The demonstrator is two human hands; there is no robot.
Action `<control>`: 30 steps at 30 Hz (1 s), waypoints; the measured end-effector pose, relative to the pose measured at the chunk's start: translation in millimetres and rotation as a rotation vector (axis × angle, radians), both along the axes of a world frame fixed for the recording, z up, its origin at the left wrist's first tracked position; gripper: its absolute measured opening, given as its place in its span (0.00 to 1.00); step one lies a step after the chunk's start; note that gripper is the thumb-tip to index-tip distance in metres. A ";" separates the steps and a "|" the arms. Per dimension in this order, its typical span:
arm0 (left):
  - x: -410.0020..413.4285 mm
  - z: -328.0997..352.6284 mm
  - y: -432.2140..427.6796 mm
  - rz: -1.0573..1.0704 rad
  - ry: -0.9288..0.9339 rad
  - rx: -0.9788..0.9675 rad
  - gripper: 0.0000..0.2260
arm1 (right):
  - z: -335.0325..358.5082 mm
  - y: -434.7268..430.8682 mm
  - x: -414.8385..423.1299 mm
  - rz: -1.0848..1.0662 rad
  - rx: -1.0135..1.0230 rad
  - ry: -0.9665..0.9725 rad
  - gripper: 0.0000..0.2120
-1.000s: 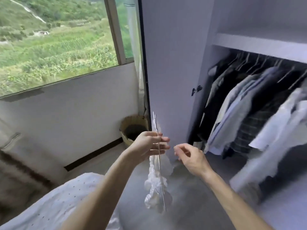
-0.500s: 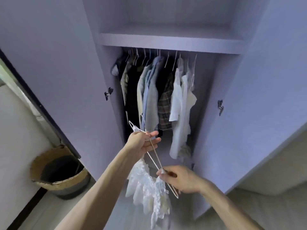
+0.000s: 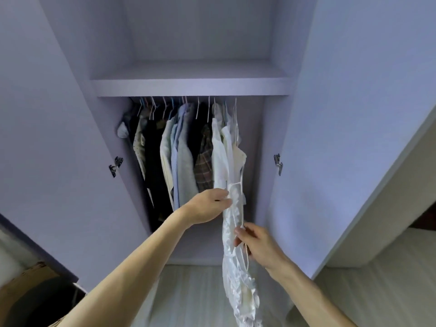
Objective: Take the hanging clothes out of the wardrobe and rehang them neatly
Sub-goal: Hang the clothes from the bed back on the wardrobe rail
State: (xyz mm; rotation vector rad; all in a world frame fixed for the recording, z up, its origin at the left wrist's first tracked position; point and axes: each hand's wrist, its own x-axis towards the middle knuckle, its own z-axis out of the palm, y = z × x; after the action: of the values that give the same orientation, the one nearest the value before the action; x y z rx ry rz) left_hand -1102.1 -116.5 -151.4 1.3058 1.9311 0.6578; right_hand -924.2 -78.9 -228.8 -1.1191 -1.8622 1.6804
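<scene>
Low and far to the left of our left hand (image 3: 210, 206) sits a basket (image 3: 26, 279), and above it the left wardrobe door (image 3: 54, 138) stands open. Beyond that hand the hanging clothes (image 3: 186, 156) crowd the left and middle of the space under the shelf (image 3: 188, 87); the rail is hidden. Our left hand pinches the top of the white ruffled garment (image 3: 238, 289) together with its wire hanger (image 3: 236, 183), held just in front of the rightmost of those clothes. The garment trails down between our hands. Our right hand (image 3: 262, 249), lower and nearer to us, has its fingers curled round the hanger wire and a fold of cloth. We judge the risks thus: the slippery-looking fabric could slide off the thin wire if we tilt it. The hook, which we cannot make out, may snag a neighbouring shirt or miss the rail, dropping everything.
</scene>
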 end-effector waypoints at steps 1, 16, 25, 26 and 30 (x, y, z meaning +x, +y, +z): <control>-5.5 2.3 2.3 -0.016 0.117 0.009 0.22 | 0.9 6.1 -2.4 -0.046 -0.007 -0.006 0.11; -136.1 47.0 116.2 0.065 0.989 0.207 0.36 | 21.9 214.8 -85.7 -0.340 0.058 -0.015 0.11; -207.9 89.2 236.9 0.197 1.140 0.387 0.34 | 44.0 353.1 -154.8 -0.328 0.157 -0.025 0.10; -215.0 87.5 248.3 0.206 1.135 0.380 0.33 | 43.9 366.2 -160.9 -0.324 0.166 -0.023 0.10; -236.6 63.1 280.1 0.265 1.101 0.345 0.32 | 42.4 409.5 -182.9 -0.316 0.203 -0.024 0.10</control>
State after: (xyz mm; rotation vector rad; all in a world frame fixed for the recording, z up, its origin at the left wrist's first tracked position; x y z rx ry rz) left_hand -1338.7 163.6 -88.3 1.8754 3.0002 0.4167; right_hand -1107.2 330.7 -186.4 -1.2726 -1.7177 1.2794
